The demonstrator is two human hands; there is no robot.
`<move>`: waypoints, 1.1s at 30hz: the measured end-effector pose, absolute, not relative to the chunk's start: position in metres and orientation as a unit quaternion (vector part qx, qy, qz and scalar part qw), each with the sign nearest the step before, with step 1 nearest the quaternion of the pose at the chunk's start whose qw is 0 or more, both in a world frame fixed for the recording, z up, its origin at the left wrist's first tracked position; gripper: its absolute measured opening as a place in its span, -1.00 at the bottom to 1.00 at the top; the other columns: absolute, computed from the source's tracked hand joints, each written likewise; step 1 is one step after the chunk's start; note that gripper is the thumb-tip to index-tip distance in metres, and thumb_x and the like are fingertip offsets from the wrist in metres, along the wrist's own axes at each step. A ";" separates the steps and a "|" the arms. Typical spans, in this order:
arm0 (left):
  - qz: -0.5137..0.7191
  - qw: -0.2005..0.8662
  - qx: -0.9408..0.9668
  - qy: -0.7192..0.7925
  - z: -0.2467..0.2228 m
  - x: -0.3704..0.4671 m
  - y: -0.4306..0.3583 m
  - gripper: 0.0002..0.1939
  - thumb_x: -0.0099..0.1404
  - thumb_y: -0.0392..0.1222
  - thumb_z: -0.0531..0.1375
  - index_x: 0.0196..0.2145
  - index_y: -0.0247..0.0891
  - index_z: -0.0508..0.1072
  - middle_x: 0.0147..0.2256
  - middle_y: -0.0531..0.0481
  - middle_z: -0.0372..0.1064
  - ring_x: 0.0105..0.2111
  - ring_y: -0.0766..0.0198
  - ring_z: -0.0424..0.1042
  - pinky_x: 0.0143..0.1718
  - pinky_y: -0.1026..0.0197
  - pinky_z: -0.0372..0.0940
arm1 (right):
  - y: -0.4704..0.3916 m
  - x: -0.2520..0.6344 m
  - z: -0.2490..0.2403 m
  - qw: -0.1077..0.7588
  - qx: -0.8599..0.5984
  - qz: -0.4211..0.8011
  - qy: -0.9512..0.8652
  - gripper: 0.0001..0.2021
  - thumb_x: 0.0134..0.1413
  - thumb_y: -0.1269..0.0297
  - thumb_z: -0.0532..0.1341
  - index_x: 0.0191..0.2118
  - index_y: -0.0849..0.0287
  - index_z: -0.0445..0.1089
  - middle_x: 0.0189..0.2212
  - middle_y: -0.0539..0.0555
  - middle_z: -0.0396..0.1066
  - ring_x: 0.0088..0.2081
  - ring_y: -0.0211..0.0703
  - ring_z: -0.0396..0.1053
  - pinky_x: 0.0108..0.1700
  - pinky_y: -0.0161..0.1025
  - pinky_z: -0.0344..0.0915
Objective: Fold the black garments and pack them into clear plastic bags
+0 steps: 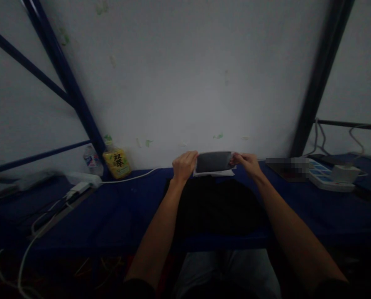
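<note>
Between my two hands, a flat grey rectangular panel [214, 161] is held up over the far part of the blue table. My left hand [184, 165] is closed on its left edge, thumb and fingers pinched together. At the opposite edge, my right hand [247, 162] pinches the corner with thumb and fingertips. White paper sheets [215, 173] show just under the panel. Closer to me, a folded black cloth [219, 207] lies on the table. The dim light hides what the panel is exactly.
A yellow bag [117, 163] and a clear bottle [93, 161] stand at the back left. A white cable [135, 177] runs to a power strip [79, 189]. On the right lies a blue-and-white box [327, 176]. A white wall [198, 83] and a metal post [322, 79] border the blue table [117, 216].
</note>
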State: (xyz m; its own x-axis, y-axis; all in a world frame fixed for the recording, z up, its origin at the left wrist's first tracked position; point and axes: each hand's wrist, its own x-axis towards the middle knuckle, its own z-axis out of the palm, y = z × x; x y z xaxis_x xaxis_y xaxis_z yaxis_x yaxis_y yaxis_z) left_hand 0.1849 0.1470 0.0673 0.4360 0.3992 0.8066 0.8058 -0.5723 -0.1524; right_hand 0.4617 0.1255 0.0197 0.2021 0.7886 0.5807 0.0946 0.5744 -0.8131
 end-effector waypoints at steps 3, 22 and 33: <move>-0.387 0.273 -0.792 -0.385 0.061 0.179 0.155 -0.64 0.49 -0.09 -0.11 -0.05 -0.21 0.43 -0.11 -0.12 0.46 -0.11 0.23 0.41 -0.11 0.24 0.21 | 0.134 0.467 0.010 0.716 -0.358 0.250 -0.545 -0.61 -0.08 -0.06 0.31 -0.37 0.24 0.53 -0.40 0.10 0.54 -0.33 -0.06 0.50 -0.13 -0.02 0.43; -0.186 0.253 -0.874 -0.371 0.020 0.201 0.157 -0.70 0.49 -0.16 -0.13 -0.02 -0.19 0.34 -0.16 -0.11 0.39 -0.15 0.20 0.40 -0.25 0.26 0.26 | 0.134 0.404 -0.002 0.398 -0.417 -0.031 -0.817 -0.61 0.08 0.51 0.05 -0.02 0.19 0.44 -0.04 0.17 0.44 0.00 -0.08 0.36 0.08 -0.06 0.24; -0.159 0.255 -0.900 -0.316 0.006 0.202 0.167 -0.66 0.49 -0.18 -0.14 0.09 -0.18 0.28 -0.06 -0.13 0.38 -0.17 0.16 0.47 -0.28 0.24 0.34 | 0.144 0.417 -0.013 0.312 -0.465 -0.027 -0.828 -0.51 -0.03 0.57 0.15 0.06 0.12 0.38 0.01 0.13 0.43 0.06 -0.04 0.34 0.10 -0.06 0.22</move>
State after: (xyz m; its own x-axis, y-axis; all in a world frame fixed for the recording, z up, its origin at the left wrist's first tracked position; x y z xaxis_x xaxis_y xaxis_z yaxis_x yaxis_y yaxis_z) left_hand 0.2020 0.1668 0.0058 0.7503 0.4876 0.4464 0.6492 -0.6709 -0.3584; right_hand 0.4171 0.1438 -0.0125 -0.3738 0.7532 0.5413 0.7864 0.5668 -0.2457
